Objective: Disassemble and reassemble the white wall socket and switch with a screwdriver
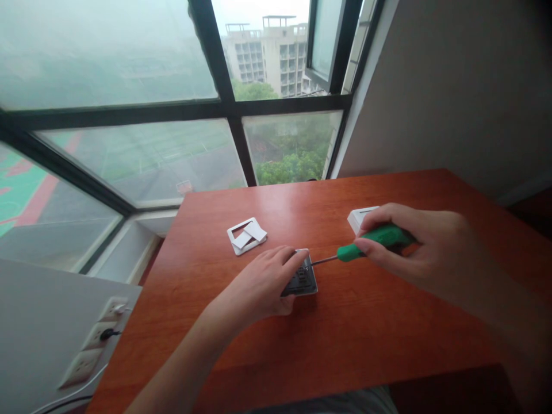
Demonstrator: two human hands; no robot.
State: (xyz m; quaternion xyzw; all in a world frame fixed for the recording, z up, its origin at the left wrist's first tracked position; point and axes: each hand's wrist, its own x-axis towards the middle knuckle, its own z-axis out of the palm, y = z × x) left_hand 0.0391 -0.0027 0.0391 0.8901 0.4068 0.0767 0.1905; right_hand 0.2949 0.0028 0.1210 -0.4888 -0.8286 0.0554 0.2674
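My left hand [273,279] grips a small square switch or socket body [304,282] by its left side, low over the wooden table [345,339]; its dark inner side with small parts faces up. In my right hand [414,241] is a green-handled screwdriver [375,241], fingers wrapped round the handle. Its thin metal shaft points left, and the tip meets the upper right part of the switch body. I cannot tell whether the tip sits in a screw. A white square frame [237,244] lies beyond my left hand, with white flat pieces [254,232] on it.
Partly behind my right hand stands a white box-like piece [357,218]. Large windows with dark frames [284,108] rise past the far table edge. Wall sockets with plugged-in cables [98,335] are at the lower left. A grey wall [452,86] stands to the right.
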